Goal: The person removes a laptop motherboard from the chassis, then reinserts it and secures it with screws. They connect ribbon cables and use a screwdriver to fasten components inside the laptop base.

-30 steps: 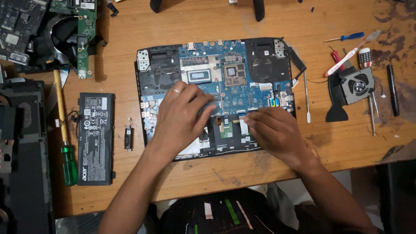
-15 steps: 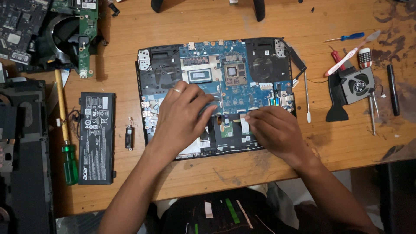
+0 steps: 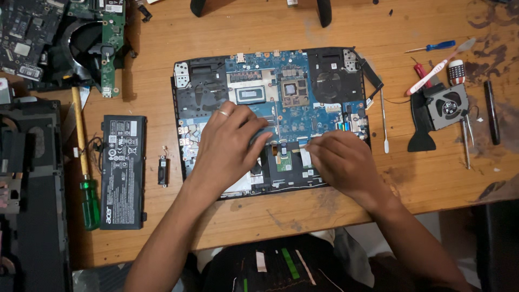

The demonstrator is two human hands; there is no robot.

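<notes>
opened laptop base (image 3: 273, 70) lies mid-desk, long axis 9 to 3 o'clock. left hand (image 3: 230, 143) flat on the blue motherboard (image 3: 319, 116), fingers spread toward 2 o'clock, gripping nothing. right hand (image 3: 343, 162) at its 3 o'clock, fingertips bunched at the board's lower edge; pinch contents can't tell.

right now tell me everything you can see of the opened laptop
The laptop lies flat on the wooden table, bottom cover off, black frame around a blue board. Two dark fans sit in its top corners, bare chips between them. The left hand rests on its middle; the right hand presses its lower right edge.
</notes>
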